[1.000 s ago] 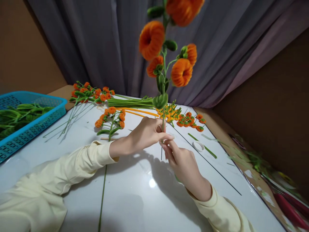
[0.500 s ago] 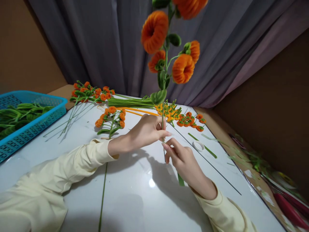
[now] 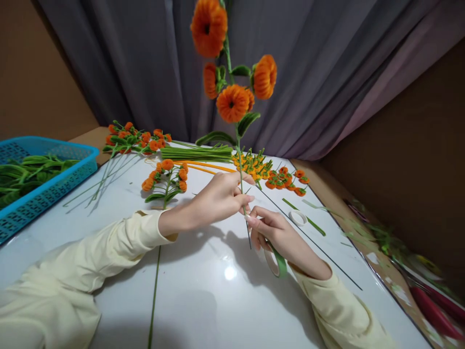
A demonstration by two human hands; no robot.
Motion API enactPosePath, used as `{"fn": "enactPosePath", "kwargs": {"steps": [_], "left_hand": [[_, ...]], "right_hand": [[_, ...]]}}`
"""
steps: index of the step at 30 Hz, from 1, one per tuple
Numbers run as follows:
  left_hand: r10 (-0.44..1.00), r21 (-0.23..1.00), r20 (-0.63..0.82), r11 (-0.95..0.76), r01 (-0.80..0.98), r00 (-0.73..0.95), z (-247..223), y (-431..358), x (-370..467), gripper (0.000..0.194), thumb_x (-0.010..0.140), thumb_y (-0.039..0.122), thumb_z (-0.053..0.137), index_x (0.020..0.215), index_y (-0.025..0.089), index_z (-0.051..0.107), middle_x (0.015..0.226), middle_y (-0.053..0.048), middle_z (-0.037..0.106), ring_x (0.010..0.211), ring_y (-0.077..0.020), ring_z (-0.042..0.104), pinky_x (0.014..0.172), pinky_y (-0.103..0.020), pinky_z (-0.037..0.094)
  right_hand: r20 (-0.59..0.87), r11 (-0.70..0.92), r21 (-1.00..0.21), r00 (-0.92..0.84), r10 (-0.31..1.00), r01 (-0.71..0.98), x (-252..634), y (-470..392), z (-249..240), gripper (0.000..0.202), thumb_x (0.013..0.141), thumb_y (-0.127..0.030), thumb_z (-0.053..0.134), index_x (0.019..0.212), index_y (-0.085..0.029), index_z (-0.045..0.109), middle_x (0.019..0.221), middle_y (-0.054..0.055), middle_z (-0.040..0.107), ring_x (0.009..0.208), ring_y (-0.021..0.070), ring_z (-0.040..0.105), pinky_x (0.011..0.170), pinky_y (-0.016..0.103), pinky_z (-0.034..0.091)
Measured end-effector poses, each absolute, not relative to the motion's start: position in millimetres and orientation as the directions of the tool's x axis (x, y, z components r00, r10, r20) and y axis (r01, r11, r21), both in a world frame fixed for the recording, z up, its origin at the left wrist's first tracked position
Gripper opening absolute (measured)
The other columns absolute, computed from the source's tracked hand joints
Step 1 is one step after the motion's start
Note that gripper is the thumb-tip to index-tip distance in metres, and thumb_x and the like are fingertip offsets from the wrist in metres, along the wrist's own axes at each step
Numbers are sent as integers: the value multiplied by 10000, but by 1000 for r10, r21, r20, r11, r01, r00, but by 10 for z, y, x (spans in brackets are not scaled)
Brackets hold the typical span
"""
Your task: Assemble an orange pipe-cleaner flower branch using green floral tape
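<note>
A tall stem with orange fuzzy flowers (image 3: 233, 103) and green leaves rises upright over the table, leaning slightly left at its top. My left hand (image 3: 221, 198) pinches its lower stem between thumb and fingers. Just below and to the right, my right hand (image 3: 271, 230) has thumb and fingertips closed on the stem near its thin dark lower end. A roll of green tape (image 3: 279, 264) hangs beneath my right hand, partly hidden by its fingers. A shorter orange flower stem (image 3: 167, 186) lies on the white table (image 3: 189, 300) left of my hands.
On the left stands a blue basket (image 3: 82, 167) of green leaves. Behind lie orange flower stems (image 3: 147, 138), green sticks (image 3: 198, 153), yellow pieces (image 3: 254, 165) and small orange flowers (image 3: 281, 179). To the right are a white ring (image 3: 298, 217), green strips and red-handled pliers (image 3: 434, 312).
The flower stem has turned, and its top has shifted left and up. The green tape roll has swung into fuller view under my right hand. Both hands remain at nearly the same place.
</note>
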State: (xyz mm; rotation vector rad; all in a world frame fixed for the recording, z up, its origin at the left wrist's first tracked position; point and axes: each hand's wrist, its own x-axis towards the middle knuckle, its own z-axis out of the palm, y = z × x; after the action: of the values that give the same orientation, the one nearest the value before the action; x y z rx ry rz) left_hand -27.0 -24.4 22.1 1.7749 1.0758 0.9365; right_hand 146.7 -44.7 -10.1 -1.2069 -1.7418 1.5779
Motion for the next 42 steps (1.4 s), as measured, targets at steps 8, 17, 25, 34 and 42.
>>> {"fn": "enactPosePath", "kwargs": {"steps": [8,17,25,34,42], "left_hand": [[921,929,113,-231,289,373,279,-264,-274,343,811,128,562,1153,127,534,621,-28,704,574,-172,674,464,-199,420],[836,996,-16,-34,82,548,341,-252,-309,341,784,100,602,1102,146,486,586,7,682,490,-133,643,438,-172,374],[722,997,-60,83,0,689,407,-210,-401,361,761,164,680,1059,157,477,758,-82,744,479,-107,636,342,-144,200],[638,989,13,107,-106,770,375,-205,-416,295,789,129,650,1022,168,473,826,-97,745,716,-182,712,557,-198,465],[702,992,43,53,-113,711,380,-260,-376,181,825,137,623,967,159,513,789,-62,736,661,-148,700,543,-173,467]], "right_hand": [[-191,-38,-952,-494,848,304,1497,-397,-128,318,855,-454,520,978,-165,572,399,-62,524,300,81,360,348,193,265],[-271,-270,-955,-729,629,122,1535,-310,-279,369,788,-477,615,725,-113,623,317,-72,463,225,36,244,273,184,142],[-215,-364,-932,-817,535,8,1479,-367,-351,355,782,-464,647,916,-137,611,363,-90,481,231,47,294,274,171,199],[-117,-284,-955,-765,633,-89,1409,-433,-338,310,741,-402,736,722,-107,643,647,-21,584,337,-8,340,294,156,224],[22,-241,-946,-780,625,-219,1395,-465,-324,309,752,-375,737,704,-135,548,718,-16,599,331,-16,319,281,140,224]]}}
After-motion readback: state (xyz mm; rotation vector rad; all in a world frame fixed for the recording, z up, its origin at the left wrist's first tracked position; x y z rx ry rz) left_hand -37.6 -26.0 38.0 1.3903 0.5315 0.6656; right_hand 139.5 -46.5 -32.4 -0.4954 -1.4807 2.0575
